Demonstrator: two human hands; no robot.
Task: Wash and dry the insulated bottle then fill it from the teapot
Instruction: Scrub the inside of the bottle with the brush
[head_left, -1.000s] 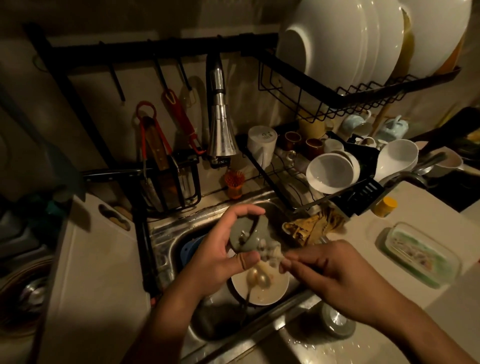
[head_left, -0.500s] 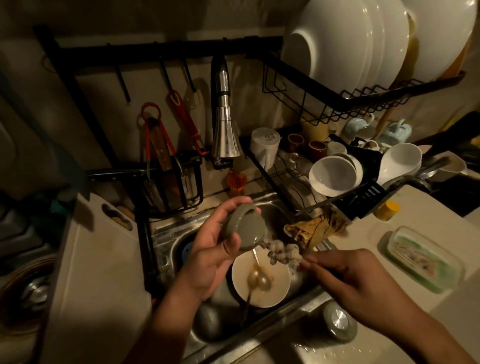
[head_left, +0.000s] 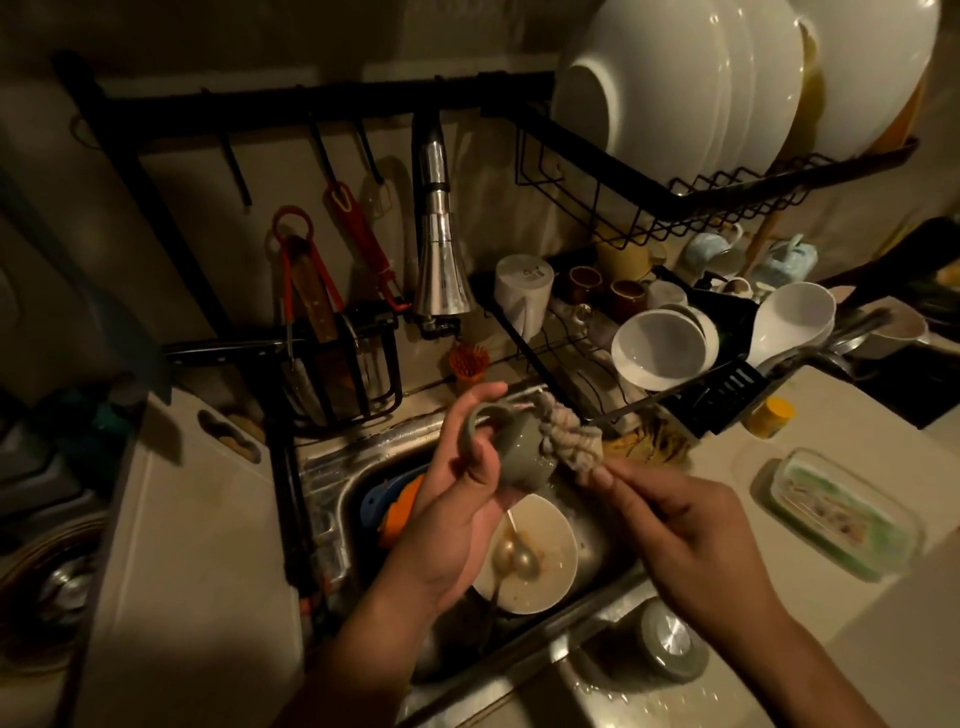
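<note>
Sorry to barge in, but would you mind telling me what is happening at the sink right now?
A person is washing up over the sink. The left hand holds a grey-green lid with a loop handle, and the right hand works a scrubbing brush against it. Below them a dirty bowl with a spoon sits in the sink. The bottle, grey-green with a shiny metal end facing up, stands on the wet counter by the sink's front edge, in neither hand.

A dirty white bowl (head_left: 540, 571) holding a spoon (head_left: 511, 556) sits in the sink (head_left: 332, 467).
</note>
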